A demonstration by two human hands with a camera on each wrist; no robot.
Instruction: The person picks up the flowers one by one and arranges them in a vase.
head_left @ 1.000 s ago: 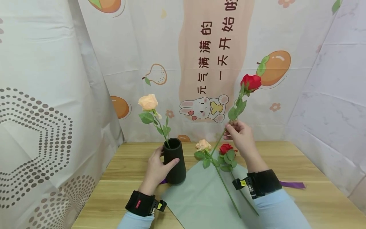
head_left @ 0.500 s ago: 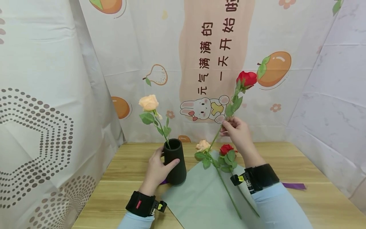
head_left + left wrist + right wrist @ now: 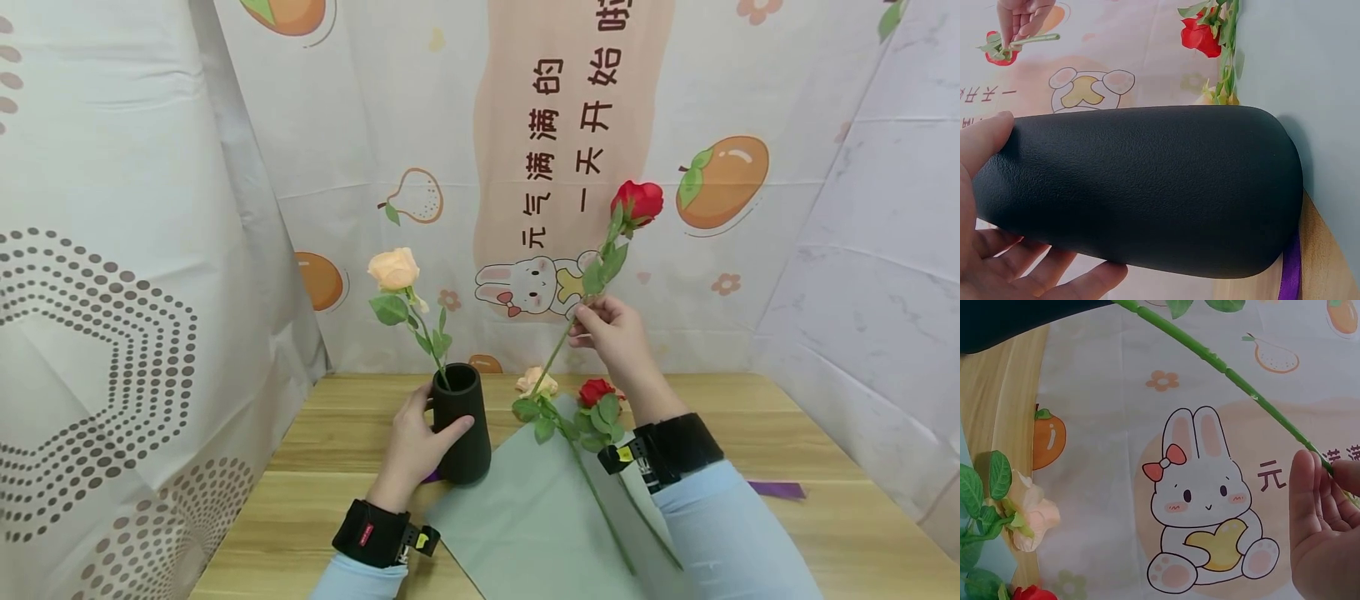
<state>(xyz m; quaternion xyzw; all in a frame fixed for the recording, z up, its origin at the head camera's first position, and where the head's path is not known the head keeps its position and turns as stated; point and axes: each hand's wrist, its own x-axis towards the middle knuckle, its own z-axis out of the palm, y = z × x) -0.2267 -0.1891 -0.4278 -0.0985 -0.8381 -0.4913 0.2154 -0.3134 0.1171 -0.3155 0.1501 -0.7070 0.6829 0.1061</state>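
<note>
My left hand (image 3: 420,442) grips a black vase (image 3: 467,442) from its left side, thumb across the front. A peach rose (image 3: 394,270) stands in the vase, leaning left. My right hand (image 3: 618,333) pinches the green stem of a red rose (image 3: 637,202) just below its leaves, holding it up to the right of the vase with its bloom tilted right. The stem's lower end points down and left, in front of a lying peach rose. In the right wrist view the stem (image 3: 1225,372) runs from the fingers toward the dark vase at upper left.
On grey-green wrapping paper (image 3: 517,525) lie another peach rose (image 3: 537,382) and a second red rose (image 3: 597,392), stems toward me. A purple ribbon (image 3: 778,490) shows at the right and beside the vase base. A printed cloth (image 3: 360,108) hangs behind the wooden table (image 3: 330,450).
My right hand has carried the red rose left and slightly upward, closer to the vase. The left hand keeps its grip on the vase.
</note>
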